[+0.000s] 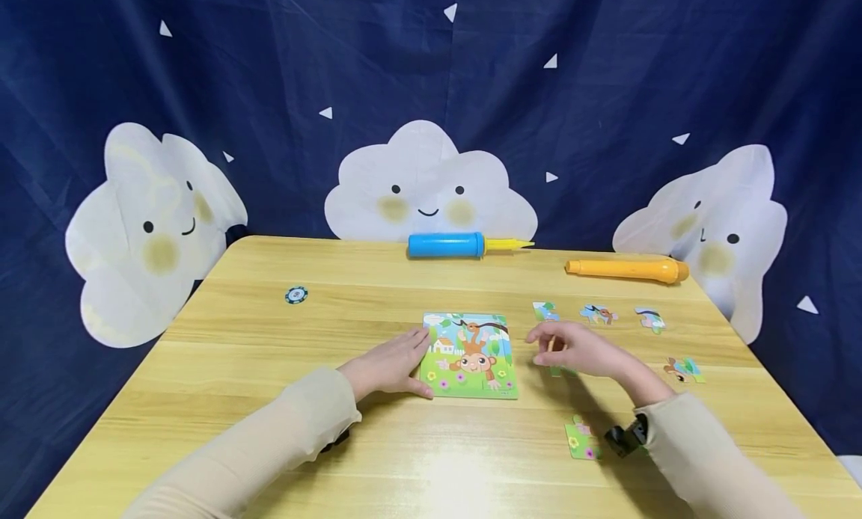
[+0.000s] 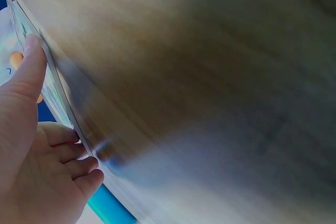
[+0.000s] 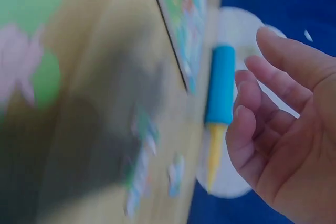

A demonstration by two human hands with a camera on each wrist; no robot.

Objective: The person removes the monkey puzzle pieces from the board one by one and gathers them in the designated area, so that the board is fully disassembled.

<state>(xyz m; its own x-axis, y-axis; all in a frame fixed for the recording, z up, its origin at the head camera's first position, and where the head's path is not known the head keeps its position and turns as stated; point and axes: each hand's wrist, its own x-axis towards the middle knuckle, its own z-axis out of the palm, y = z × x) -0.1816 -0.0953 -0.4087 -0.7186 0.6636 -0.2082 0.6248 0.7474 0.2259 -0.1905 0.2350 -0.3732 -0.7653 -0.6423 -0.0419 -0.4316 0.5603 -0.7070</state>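
A square puzzle board (image 1: 469,366) with a monkey picture lies on the wooden table. Along its left edge rests my left hand (image 1: 393,363), fingers extended and thumb at the near corner. The left wrist view shows that hand's fingertips (image 2: 90,167) right at the board's edge. My right hand (image 1: 581,348) hovers to the right of the board, fingers loosely bent, nothing held. Beneath it a green puzzle piece (image 1: 563,372) is partly hidden. More loose pieces lie around it: a blue-green one (image 1: 544,309) behind, and a flowered one (image 1: 581,440) nearer me.
Further right are several puzzle pieces, including a branch piece (image 1: 649,320) and a monkey-face piece (image 1: 683,369). A blue hand pump (image 1: 444,245) with a yellow nozzle and an orange stick (image 1: 626,270) lie at the back. A poker chip (image 1: 296,295) sits far left.
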